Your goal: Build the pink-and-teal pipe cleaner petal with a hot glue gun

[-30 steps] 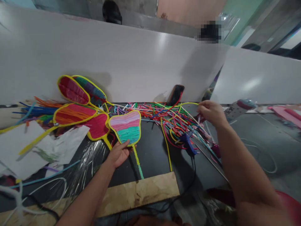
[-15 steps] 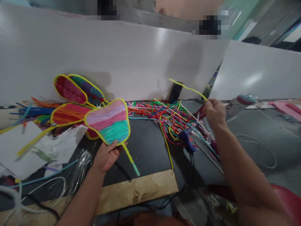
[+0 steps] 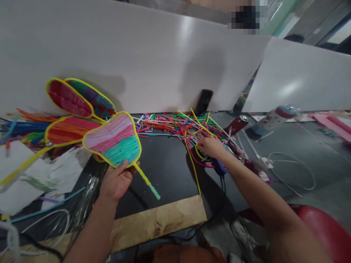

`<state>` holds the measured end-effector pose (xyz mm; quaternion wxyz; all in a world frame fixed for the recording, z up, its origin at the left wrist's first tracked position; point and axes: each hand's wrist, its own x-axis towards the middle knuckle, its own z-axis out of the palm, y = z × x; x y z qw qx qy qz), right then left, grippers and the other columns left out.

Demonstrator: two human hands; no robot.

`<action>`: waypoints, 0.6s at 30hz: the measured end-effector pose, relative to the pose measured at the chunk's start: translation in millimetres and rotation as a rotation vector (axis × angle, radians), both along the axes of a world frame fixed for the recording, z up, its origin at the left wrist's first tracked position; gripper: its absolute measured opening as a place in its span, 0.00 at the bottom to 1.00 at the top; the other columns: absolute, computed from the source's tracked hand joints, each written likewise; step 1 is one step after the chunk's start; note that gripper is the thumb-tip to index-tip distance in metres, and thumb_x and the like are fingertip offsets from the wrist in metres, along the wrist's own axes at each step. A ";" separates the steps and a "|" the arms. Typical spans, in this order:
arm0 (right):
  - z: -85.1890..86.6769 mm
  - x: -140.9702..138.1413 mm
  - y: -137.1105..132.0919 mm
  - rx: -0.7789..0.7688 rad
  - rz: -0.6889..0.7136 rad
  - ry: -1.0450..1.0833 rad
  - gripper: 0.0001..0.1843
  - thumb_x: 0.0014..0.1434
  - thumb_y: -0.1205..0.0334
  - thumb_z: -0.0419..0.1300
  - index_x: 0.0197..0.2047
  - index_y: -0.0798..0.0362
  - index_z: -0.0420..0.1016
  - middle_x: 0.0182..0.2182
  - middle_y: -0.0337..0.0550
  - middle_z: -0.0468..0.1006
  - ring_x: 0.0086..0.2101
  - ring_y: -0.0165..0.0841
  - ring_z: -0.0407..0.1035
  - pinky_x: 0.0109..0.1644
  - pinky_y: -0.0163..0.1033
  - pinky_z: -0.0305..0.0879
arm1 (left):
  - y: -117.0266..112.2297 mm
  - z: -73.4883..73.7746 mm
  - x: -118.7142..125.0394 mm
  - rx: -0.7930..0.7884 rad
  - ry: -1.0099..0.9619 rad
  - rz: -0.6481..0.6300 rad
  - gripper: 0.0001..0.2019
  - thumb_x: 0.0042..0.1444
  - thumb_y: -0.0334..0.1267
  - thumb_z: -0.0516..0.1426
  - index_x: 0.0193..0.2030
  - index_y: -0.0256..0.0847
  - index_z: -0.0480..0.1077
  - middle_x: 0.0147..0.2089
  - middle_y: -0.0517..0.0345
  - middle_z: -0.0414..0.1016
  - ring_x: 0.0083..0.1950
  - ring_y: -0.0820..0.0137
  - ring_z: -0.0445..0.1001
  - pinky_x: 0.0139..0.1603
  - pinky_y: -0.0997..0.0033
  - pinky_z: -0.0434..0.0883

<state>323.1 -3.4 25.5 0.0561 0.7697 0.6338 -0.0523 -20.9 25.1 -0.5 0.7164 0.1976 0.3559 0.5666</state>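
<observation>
My left hand [image 3: 116, 182] grips the lower edge of a petal-shaped pipe cleaner craft [image 3: 113, 138]. Yellow outlines its lilac, pink and green rows. A yellow stalk with a pale green tip [image 3: 149, 184] sticks out below. Behind it, more yellow-edged petals [image 3: 70, 96] lean against the white panel. My right hand [image 3: 212, 147] reaches into a heap of cut pipe cleaners [image 3: 164, 124], its fingers closed together; what they hold, if anything, is hidden. A blue glue gun [image 3: 220, 167] with a black cord lies just below that wrist. One yellow pipe cleaner [image 3: 203, 126] rests across the heap.
A phone [image 3: 204, 102] leans on the white panel [image 3: 153, 65]. Right of it stand a dark red can [image 3: 239, 123] and a bottle [image 3: 271, 118]. Crumpled white paper [image 3: 57, 168] and clear plastic wrap [image 3: 87, 197] lie at left. A red chair [image 3: 320, 226] is lower right.
My right hand has come down and left from the raised position into the heap. The yellow pipe cleaner it held is out of it. My left hand still holds the petal craft.
</observation>
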 end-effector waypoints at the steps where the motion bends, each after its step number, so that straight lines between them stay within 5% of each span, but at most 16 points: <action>1: -1.2 -3.3 0.6 -0.023 -0.017 -0.029 0.12 0.58 0.57 0.55 0.33 0.49 0.79 0.35 0.47 0.81 0.43 0.40 0.71 0.47 0.41 0.62 | 0.2 0.7 -1.0 0.005 0.002 0.010 0.18 0.38 0.24 0.67 0.37 0.44 0.74 0.35 0.63 0.81 0.34 0.70 0.78 0.36 0.69 0.80; 6: -7.8 -4.6 4.4 -0.102 -0.105 -0.134 0.14 0.59 0.55 0.54 0.39 0.52 0.78 0.38 0.55 0.80 0.43 0.46 0.73 0.49 0.54 0.63 | 0.2 8.6 -8.8 0.093 0.039 0.101 0.16 0.41 0.25 0.66 0.36 0.47 0.73 0.37 0.66 0.80 0.38 0.70 0.78 0.38 0.68 0.79; 12: 7.5 -3.6 11.9 -0.106 -0.077 -0.136 0.11 0.59 0.62 0.54 0.33 0.51 0.78 0.34 0.55 0.81 0.37 0.45 0.76 0.41 0.50 0.67 | 0.8 13.1 -14.7 0.172 0.085 0.271 0.17 0.39 0.27 0.67 0.36 0.48 0.74 0.39 0.65 0.80 0.36 0.72 0.76 0.37 0.71 0.78; 15: 22.4 -14.8 22.9 -0.036 0.013 -0.097 0.13 0.61 0.60 0.52 0.37 0.50 0.78 0.33 0.53 0.80 0.36 0.44 0.75 0.39 0.46 0.67 | 1.1 9.4 -13.7 0.150 0.072 0.271 0.19 0.38 0.27 0.67 0.39 0.47 0.73 0.38 0.64 0.80 0.36 0.72 0.76 0.36 0.72 0.77; 18: 22.4 -37.9 42.8 0.026 0.213 -0.016 0.14 0.61 0.65 0.53 0.46 0.48 0.76 0.43 0.48 0.79 0.45 0.39 0.72 0.49 0.41 0.64 | -0.3 6.6 -11.3 0.128 0.081 0.250 0.19 0.39 0.28 0.67 0.39 0.45 0.73 0.35 0.64 0.79 0.35 0.72 0.77 0.36 0.72 0.76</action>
